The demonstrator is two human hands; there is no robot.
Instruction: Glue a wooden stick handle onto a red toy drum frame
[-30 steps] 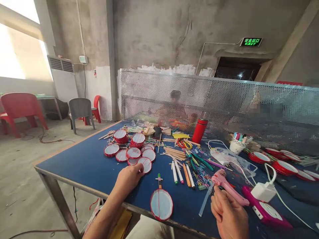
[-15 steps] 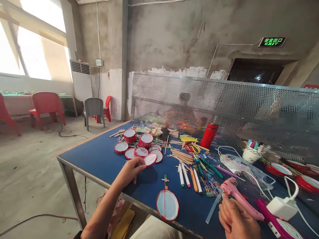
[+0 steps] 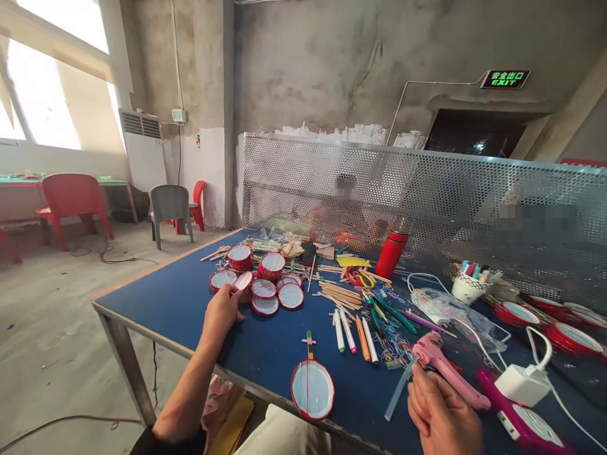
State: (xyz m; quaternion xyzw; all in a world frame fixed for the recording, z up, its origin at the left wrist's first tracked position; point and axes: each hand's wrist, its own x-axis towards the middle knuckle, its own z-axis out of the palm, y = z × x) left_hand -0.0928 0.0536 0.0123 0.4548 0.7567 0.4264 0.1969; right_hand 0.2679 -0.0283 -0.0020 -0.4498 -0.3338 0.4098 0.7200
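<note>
My left hand (image 3: 222, 311) pinches a round white disc with a red rim (image 3: 243, 281), held tilted over the group of similar discs. Around it lie loose red-rimmed discs (image 3: 264, 306) and two stacks (image 3: 270, 266). Close to the table's front edge lies a disc with a red line across it (image 3: 313, 390), a short stick with a green tip (image 3: 310, 344) at its top. My right hand (image 3: 441, 404) has thumb and fingers closed beside a pink glue gun (image 3: 453, 373) and its clear glue stick (image 3: 399, 392); what the fingertips hold is unclear.
Markers (image 3: 362, 339), wooden sticks (image 3: 339, 294) and coloured clips (image 3: 393, 338) cover the blue table's middle. A red bottle (image 3: 392, 254), a pen cup (image 3: 468, 287) and a purple power strip (image 3: 526, 420) with cables stand rightward. A perforated metal screen (image 3: 322, 164) rises behind; a person shows beyond it.
My left hand has moved left with its disc, away from the front discs, and the disc is now tilted by the left-hand ones. The right hand stays beside the glue gun. The view shifted slightly.
</note>
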